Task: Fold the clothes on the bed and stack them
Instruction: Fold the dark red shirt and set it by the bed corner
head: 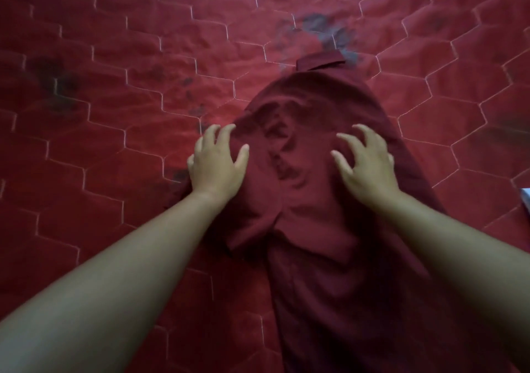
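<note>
A dark maroon shirt [312, 212] lies lengthwise on the bed, running from the near edge of the view up to its collar [319, 60] at the far end. Its sides look folded inward. My left hand [216, 161] hovers over or rests on the shirt's left edge, fingers spread and bent. My right hand [365, 161] is over the shirt's right half, fingers also spread and bent like claws. Neither hand grips cloth. Both forearms reach in from the bottom corners.
The bed is covered by a red quilt [114, 114] stitched in pale hexagons, with dark blotches [327, 29] beyond the collar and at the left. A small white object [526, 197] shows at the right edge.
</note>
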### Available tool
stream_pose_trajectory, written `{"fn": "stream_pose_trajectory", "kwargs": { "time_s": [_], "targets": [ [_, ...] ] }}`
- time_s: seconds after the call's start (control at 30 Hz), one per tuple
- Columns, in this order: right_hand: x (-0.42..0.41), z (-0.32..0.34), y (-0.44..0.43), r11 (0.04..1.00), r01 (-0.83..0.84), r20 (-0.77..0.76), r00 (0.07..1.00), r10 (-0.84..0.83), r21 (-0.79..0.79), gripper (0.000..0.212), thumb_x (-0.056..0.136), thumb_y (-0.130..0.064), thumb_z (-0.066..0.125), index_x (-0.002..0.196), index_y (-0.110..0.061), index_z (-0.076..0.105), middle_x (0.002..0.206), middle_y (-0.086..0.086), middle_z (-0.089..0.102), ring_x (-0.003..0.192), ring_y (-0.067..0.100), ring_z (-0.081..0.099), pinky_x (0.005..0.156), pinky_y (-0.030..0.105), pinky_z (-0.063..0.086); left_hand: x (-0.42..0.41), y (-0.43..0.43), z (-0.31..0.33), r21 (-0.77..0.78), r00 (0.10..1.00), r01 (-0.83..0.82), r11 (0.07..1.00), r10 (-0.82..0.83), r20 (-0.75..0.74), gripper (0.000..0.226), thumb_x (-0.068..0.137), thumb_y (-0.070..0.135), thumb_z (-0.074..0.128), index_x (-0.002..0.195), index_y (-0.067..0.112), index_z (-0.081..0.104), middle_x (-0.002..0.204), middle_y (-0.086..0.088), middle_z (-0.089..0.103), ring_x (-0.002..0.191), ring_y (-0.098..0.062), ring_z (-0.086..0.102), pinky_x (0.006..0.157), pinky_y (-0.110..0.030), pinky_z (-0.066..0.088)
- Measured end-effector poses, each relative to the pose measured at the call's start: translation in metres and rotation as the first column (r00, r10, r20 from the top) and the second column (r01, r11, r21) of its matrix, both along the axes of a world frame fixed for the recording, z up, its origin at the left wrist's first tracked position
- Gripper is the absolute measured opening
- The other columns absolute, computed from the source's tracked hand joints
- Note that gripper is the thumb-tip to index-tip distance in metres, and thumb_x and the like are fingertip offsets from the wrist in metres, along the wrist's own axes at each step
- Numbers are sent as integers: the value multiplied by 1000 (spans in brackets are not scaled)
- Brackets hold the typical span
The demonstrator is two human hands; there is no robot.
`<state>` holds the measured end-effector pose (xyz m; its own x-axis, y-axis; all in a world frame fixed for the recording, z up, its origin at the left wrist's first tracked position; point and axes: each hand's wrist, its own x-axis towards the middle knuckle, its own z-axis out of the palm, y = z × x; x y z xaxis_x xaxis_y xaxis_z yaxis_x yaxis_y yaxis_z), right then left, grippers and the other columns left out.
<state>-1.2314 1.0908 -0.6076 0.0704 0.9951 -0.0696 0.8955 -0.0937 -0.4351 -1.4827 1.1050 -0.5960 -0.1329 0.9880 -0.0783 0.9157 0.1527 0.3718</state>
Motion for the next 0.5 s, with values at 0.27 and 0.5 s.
{"fn": "stream_pose_trajectory", "kwargs": {
  "time_s": [0.27, 0.5],
  "targets": [
    [32, -9, 55, 985, 164, -54, 985, -161, 48, 55, 92, -44, 49, 143, -34, 31, 143, 13, 31, 129, 31, 34, 101, 46, 33, 6, 2, -24, -47, 986, -77, 996, 70, -149, 73, 85, 60, 46, 140, 15, 31, 127, -10, 47, 114, -30, 46, 87, -51, 40],
    [16, -16, 67, 997, 70, -100, 992, -71, -10, 62, 90, -26, 58, 144, -28, 29, 129, 11, 51, 115, 31, 51, 91, 40, 41, -3, -40, -31, 22, 965, -83, 996, 86, -248, 65, 80, 61, 49, 109, 3, 54, 101, -15, 58, 96, -35, 53, 80, -51, 42]
  ]
}}
